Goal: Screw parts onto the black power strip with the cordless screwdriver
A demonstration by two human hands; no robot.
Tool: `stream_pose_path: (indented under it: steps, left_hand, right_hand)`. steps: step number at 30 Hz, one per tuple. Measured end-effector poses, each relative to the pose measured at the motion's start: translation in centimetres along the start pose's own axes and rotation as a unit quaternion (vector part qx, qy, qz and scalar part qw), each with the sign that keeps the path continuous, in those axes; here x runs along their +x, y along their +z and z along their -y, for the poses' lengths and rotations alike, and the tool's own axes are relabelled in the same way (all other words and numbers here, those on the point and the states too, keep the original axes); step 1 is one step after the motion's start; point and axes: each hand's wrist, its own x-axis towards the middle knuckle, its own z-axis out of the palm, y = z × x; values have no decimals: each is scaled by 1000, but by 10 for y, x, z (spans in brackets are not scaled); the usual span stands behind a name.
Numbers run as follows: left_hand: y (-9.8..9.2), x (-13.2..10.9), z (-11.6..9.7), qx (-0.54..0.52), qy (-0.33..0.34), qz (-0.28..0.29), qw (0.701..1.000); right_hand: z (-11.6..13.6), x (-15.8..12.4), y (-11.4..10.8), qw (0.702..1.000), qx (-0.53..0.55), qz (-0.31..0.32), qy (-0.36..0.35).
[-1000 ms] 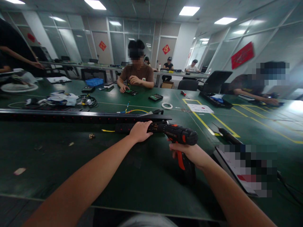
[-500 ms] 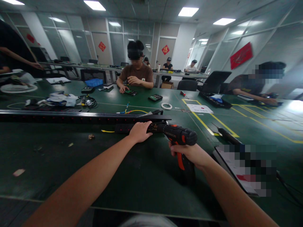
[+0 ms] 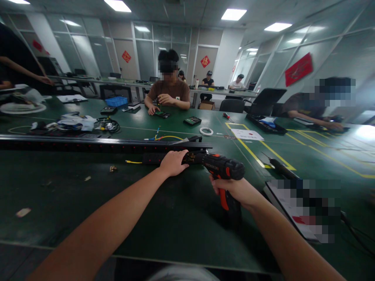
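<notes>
My right hand (image 3: 233,190) is wrapped around the grip of a black and orange cordless drill (image 3: 222,165). The drill points left, its nose at the right end of a short black strip (image 3: 150,158), where small brass-coloured parts show. My left hand (image 3: 174,163) holds that strip down near the same end, with its fingers over the far side. The drill's very tip is hard to make out. From the strip's left end sticks a yellow wire (image 3: 133,162) with a ring terminal. Just behind lies a long black rail (image 3: 88,144). Several small brass screws (image 3: 113,168) lie to the left.
A soldering-iron-like tool (image 3: 281,168) and a clipboard with papers (image 3: 288,210) lie at right. Beyond the rail are a white ring (image 3: 206,131), a screwdriver (image 3: 226,116), bundled cables (image 3: 107,125) and a blue basket (image 3: 116,101). A person (image 3: 168,89) sits opposite, handling a small device.
</notes>
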Motion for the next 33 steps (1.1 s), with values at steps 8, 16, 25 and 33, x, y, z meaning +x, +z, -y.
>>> stream_pose_path:
  steps: [8,16,25,33]
  left_hand:
    - [1,0,1,-4,-4,0,1000]
    - [3,0,2,0,-1,-3,1000]
    - [0,0,0,-4,-6,-1,1000]
    - [1,0,1,-2,-7,6,1000]
  right_hand:
    - [-4,2,-3,1000,-12,8,-6]
    - [-6,3,-3,1000,-11,-4,-23]
    - [-7,4,-4,1000,-13,-3,-16]
    - [-3,2,-2,1000,-9,2,-18]
